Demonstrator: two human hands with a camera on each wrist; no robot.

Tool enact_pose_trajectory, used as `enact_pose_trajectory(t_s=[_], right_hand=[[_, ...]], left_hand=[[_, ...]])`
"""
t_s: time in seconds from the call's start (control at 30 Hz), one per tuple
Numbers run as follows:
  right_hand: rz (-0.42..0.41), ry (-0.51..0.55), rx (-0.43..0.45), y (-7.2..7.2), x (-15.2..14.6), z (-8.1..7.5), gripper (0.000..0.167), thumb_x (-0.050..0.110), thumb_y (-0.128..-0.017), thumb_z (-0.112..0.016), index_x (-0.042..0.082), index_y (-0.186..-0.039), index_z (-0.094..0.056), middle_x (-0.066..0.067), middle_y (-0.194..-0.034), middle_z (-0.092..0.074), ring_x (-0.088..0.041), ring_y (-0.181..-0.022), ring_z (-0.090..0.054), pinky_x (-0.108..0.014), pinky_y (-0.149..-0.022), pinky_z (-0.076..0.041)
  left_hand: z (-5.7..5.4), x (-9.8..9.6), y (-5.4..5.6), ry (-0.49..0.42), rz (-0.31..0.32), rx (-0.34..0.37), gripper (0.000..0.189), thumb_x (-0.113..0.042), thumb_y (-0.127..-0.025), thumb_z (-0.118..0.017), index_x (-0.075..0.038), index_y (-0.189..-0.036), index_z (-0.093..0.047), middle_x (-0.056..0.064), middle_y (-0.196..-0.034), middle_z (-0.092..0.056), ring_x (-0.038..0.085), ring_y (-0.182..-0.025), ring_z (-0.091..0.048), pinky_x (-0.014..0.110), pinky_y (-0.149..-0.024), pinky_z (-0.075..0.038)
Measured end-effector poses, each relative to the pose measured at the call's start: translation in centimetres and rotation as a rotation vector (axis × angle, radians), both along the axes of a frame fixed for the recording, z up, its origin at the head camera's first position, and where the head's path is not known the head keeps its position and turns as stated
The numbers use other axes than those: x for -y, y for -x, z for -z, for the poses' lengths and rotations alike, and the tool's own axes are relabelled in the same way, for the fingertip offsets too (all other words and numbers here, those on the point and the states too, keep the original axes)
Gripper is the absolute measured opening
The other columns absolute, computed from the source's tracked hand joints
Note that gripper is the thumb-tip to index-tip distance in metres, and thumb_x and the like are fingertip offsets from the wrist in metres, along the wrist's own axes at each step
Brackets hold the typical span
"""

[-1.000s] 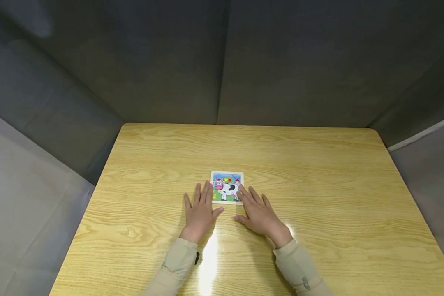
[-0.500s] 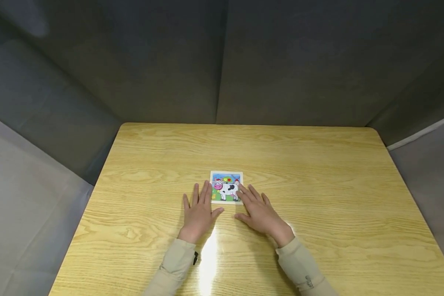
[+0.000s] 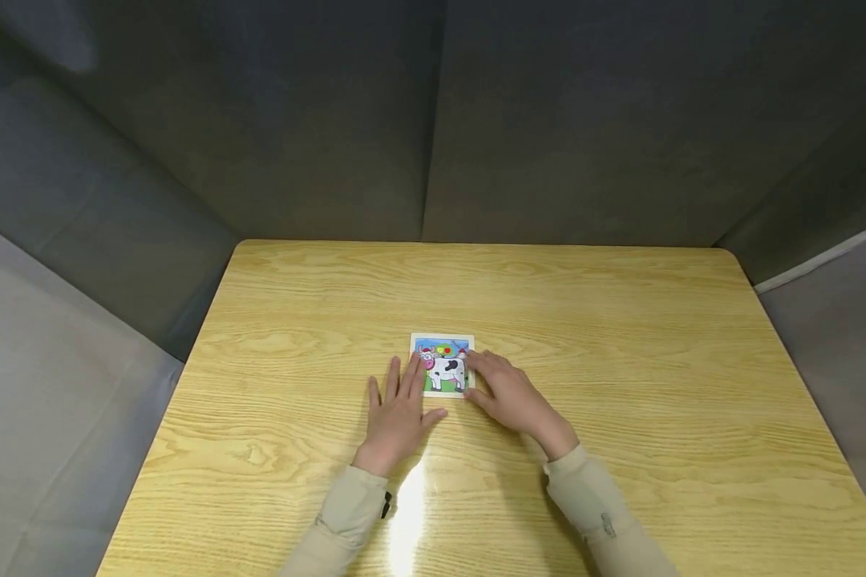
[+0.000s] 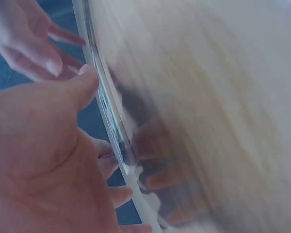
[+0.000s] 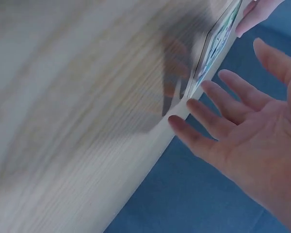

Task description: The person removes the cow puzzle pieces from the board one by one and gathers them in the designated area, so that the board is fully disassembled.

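A square cow picture puzzle [image 3: 446, 370] with a white border lies flat on the wooden table [image 3: 621, 361]. It shows a white cow with black patches on green and blue. My left hand [image 3: 395, 421] has its fingers spread, the tips lying over the puzzle's left edge and thumb pointing right. At the right edge, my right hand [image 3: 512, 398] has its fingertips and thumb over the border. In the right wrist view the right fingers [image 5: 218, 116] are loosely extended by the puzzle [image 5: 216, 48], not curled round it. Hands cover parts of both side borders.
Dark grey cloth panels [image 3: 317, 120] stand behind the table, with lighter panels [image 3: 50, 401] at the sides. A bright light reflection falls on the tabletop between the forearms.
My left hand has shifted slightly right, its fingertips further over the puzzle. The right hand has turned and drawn its fingers together at the right edge. The puzzle looks unmoved.
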State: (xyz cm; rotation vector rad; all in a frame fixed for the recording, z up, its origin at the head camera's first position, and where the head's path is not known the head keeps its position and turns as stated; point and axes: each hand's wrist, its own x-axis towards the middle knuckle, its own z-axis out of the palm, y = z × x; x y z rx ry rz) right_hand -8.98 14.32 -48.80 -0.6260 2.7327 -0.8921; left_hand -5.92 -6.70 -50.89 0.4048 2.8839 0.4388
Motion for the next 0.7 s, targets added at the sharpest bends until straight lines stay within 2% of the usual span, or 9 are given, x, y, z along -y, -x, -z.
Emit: enact_pose_trajectory(t_s=[0.23, 0.4, 0.57, 0.7], right_hand=[[0.038, 0.135, 0.026, 2.9, 0.9, 0.0, 0.036, 0.005, -0.094, -0.064, -0.006, -0.128, -0.059, -0.021, -0.125, -0.062, -0.037, -0.115, -0.057, -0.053, -0.1, -0.043], [0.044, 0.171, 0.03, 4.8, 1.9, 0.2, 0.027, 0.001, -0.095, -0.061, -0.005, -0.121, -0.063, -0.018, -0.117, -0.067, -0.034, -0.112, -0.061, -0.049, -0.099, -0.046], [0.02, 0.196, 0.073, 6.2, 3.3, 0.4, 0.026, -0.001, -0.096, -0.057, -0.004, -0.121, -0.063, -0.016, -0.116, -0.068, -0.03, -0.111, -0.063, -0.044, -0.095, -0.05], [0.017, 0.206, 0.099, 7.1, 4.3, 0.5, 0.026, -0.004, -0.095, -0.055, -0.004, -0.119, -0.064, -0.015, -0.113, -0.069, -0.028, -0.106, -0.064, -0.042, -0.093, -0.051]], left_hand=[[-0.1, -1.6, 0.2, 0.059, 0.061, 0.022, 0.085, -0.057, -0.096, -0.047, -0.009, -0.158, -0.014, 0.005, -0.165, -0.006, 0.038, -0.148, -0.001, 0.067, -0.112, -0.009], [0.0, -2.6, 0.6, 0.06, 0.093, 0.033, 0.084, -0.058, -0.096, -0.045, -0.011, -0.158, -0.013, 0.005, -0.165, -0.005, 0.04, -0.148, 0.001, 0.066, -0.112, -0.01], [0.0, -3.2, 0.9, 0.065, 0.098, 0.073, 0.084, -0.058, -0.097, -0.044, -0.013, -0.159, -0.01, 0.002, -0.165, 0.0, 0.041, -0.147, 0.007, 0.064, -0.114, -0.007], [0.0, -3.6, 1.2, 0.085, 0.092, 0.08, 0.082, -0.059, -0.097, -0.043, -0.012, -0.158, -0.015, 0.003, -0.164, -0.003, 0.041, -0.147, 0.008, 0.062, -0.114, -0.007]])
